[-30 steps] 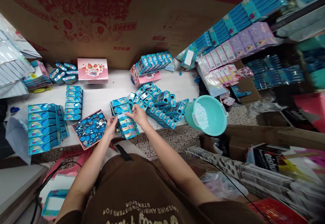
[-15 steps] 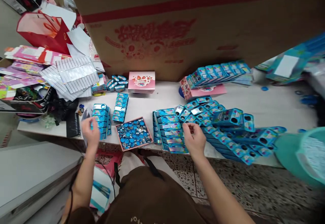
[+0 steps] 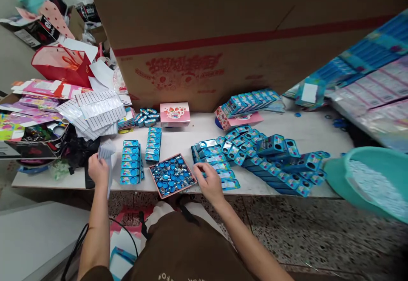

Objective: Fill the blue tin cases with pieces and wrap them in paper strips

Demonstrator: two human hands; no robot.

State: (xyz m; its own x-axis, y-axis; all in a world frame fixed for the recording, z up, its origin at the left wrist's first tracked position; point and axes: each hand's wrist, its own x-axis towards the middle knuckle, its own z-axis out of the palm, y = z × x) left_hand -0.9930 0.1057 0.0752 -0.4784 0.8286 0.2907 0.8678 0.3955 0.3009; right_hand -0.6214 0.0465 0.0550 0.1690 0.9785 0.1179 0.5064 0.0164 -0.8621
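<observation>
My left hand (image 3: 98, 171) is closed at the table's left front, gripping the edge of a pale striped sheet (image 3: 107, 150) that hangs down beside it. To its right stand rows of small blue boxes (image 3: 130, 163). A shallow pink box (image 3: 195, 182) contains many round blue and silver caps (image 3: 172, 174). My right hand (image 3: 209, 182) is over the right corner of that box, fingers curled and thumb close to the index finger; whether anything is between them cannot be made out. Beyond it lies a row of blue boxes (image 3: 219, 166) with round cut-outs.
A large cardboard carton (image 3: 178, 26) walls off the back. More blue boxes (image 3: 277, 170) lie heaped on the right, near a teal basin (image 3: 338, 174). A pink strawberry box (image 3: 174, 114) sits behind. White striped sheets (image 3: 100, 109) are piled on the left.
My left hand has moved left and slightly down and now grips the striped sheet. My right hand has shifted left from the blue boxes to the cap box. The view has tilted up and turned.
</observation>
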